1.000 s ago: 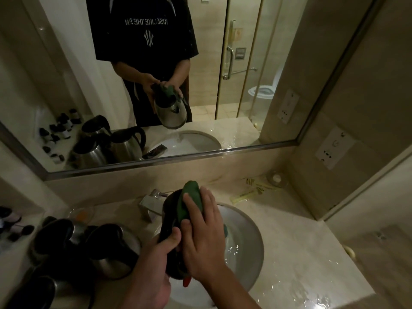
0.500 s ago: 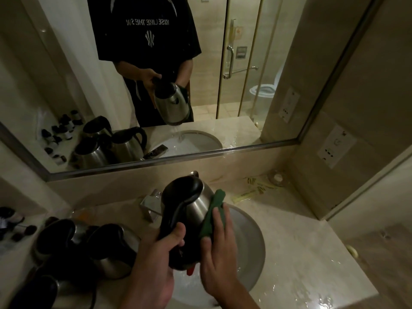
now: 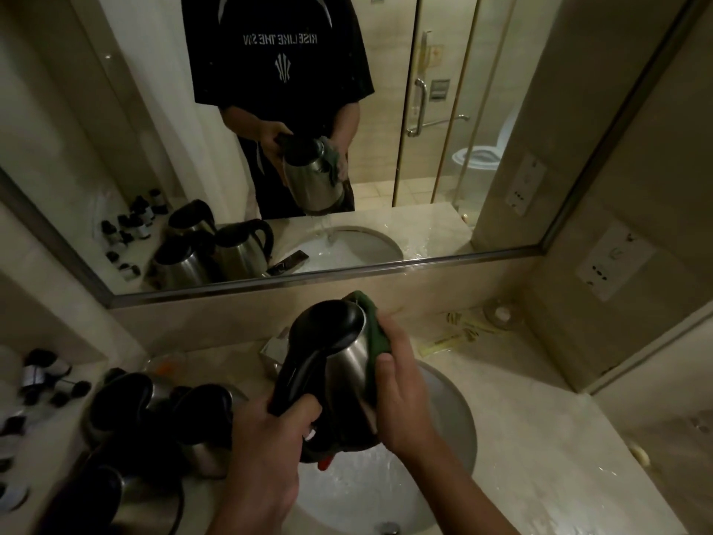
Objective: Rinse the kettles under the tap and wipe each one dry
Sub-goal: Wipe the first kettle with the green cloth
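A steel kettle [image 3: 343, 364] with a black lid and handle hangs tilted over the round sink [image 3: 459, 418]. My left hand [image 3: 266, 453] grips its black handle from below. My right hand [image 3: 401, 399] presses a green cloth [image 3: 376, 334] against the kettle's right side, near the spout. Several other steel kettles [image 3: 162, 418] with black lids stand crowded on the counter at the left. The tap [image 3: 274, 347] is mostly hidden behind the held kettle.
A wide mirror [image 3: 501, 110] above the counter reflects the person, the kettles and a glass shower door. Small dark bottles [image 3: 46, 380] sit at the far left. The wet marble counter [image 3: 559, 457] stretches right, with a yellow packet [image 3: 459, 337] and a small dish [image 3: 501, 312] near the wall.
My right hand has slid the green cloth from the kettle's top down and along its right side, then up toward the spout. The kettle has tipped more upright in my left hand.
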`<state>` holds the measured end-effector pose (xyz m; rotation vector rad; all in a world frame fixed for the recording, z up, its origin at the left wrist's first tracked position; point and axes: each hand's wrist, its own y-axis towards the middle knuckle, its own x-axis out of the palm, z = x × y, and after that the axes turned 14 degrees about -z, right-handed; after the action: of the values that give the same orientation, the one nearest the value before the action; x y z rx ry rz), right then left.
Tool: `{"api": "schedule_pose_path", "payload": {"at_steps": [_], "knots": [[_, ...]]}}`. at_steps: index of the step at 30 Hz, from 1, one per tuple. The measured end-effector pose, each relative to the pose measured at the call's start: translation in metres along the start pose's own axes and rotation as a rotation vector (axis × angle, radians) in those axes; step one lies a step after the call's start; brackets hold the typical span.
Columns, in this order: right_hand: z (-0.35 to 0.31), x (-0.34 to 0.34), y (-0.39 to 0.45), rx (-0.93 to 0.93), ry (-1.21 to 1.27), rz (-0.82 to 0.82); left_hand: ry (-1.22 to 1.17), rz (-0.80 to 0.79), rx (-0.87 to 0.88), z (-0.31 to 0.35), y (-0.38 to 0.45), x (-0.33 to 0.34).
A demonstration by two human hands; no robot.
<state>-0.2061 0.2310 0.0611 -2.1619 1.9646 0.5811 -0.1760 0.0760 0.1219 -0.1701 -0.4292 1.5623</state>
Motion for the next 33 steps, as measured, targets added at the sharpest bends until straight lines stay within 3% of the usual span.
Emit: {"api": "schedule_pose_path", "payload": {"at_steps": [4,10,12,15,17,21,23,26,28,30,33], "knots": [[0.008,-0.007,0.000,0.225,0.308,-0.060,0.058,0.015,0.050,0.007,-0.005,-0.005],[-0.020,-0.010,0.001,0.065,0.258,-0.062,0.194,0.211,0.084,0.010,0.002,-0.023],[-0.019,-0.013,-0.003,0.105,0.270,-0.077,0.258,0.249,0.114,0.019,0.002,-0.024],[-0.024,-0.020,0.001,0.233,0.475,-0.046,0.321,0.230,0.164,0.030,0.002,-0.022],[-0.034,-0.024,0.010,0.213,0.519,-0.030,0.319,0.226,0.144,0.032,0.003,-0.021],[-0.049,-0.032,0.020,0.008,0.401,-0.086,0.254,0.268,0.136,0.030,0.004,-0.026],[-0.042,-0.035,0.019,0.094,0.388,-0.095,0.230,0.276,0.152,0.030,0.004,-0.026],[-0.035,-0.032,0.015,0.363,0.382,-0.102,0.198,0.260,0.140,0.028,0.007,-0.023],[-0.036,-0.026,0.012,0.403,0.331,-0.066,0.164,0.263,0.087,0.024,0.009,-0.021],[-0.046,-0.013,0.005,0.303,0.228,-0.032,0.090,0.286,0.047,0.020,0.009,-0.018],[-0.053,0.020,-0.008,0.063,-0.127,0.082,-0.029,0.273,0.029,0.019,0.005,-0.005]]}}
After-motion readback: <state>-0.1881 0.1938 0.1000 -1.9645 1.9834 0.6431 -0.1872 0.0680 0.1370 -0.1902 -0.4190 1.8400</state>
